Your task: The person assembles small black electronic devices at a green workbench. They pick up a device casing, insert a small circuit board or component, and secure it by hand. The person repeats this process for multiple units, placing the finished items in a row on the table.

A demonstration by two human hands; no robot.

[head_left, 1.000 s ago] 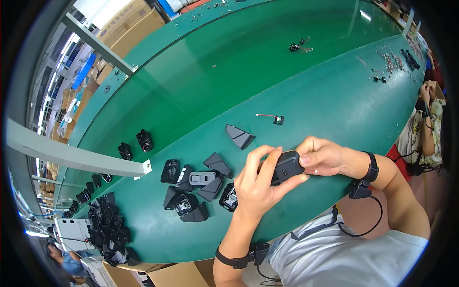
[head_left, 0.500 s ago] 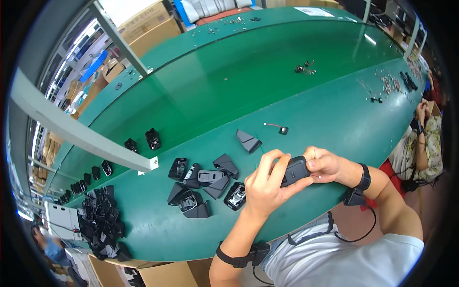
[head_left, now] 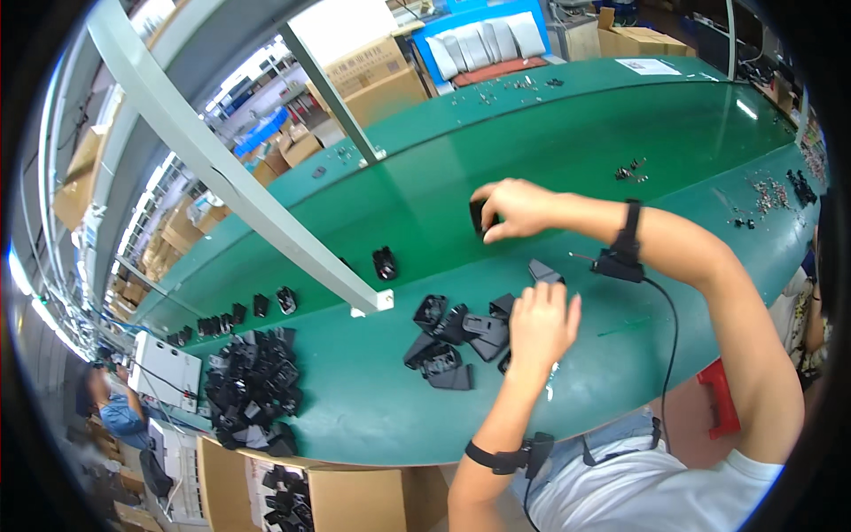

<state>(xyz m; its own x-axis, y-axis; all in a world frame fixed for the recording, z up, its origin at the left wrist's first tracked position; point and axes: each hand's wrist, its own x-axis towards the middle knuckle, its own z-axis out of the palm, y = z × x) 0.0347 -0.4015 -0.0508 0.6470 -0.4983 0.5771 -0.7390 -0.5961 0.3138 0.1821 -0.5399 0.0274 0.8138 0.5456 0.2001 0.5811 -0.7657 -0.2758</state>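
My right hand (head_left: 516, 209) reaches out over the green belt, its fingers closed round a dark plastic housing (head_left: 477, 218) that is partly hidden by the hand. Closer to my body, my left hand (head_left: 543, 326) is held with its fingers stretched out and nothing visible in it. Just beyond its fingertips lies a black wedge-shaped shell (head_left: 544, 271); whether they touch I cannot tell. To the left of that hand is a loose group of black shells, among them an open housing (head_left: 431, 310) and a flat-faced part (head_left: 486, 326).
A large pile of black parts (head_left: 253, 381) covers the table's left end, above an open carton (head_left: 355, 501). A grey metal post (head_left: 239, 191) slants down to the table. More housings (head_left: 384, 263) stand along the belt. Loose screws (head_left: 769, 195) lie far right.
My right hand has moved from in front of me out to the belt with the housing. My left hand has let go of it and opened. The view has shifted.
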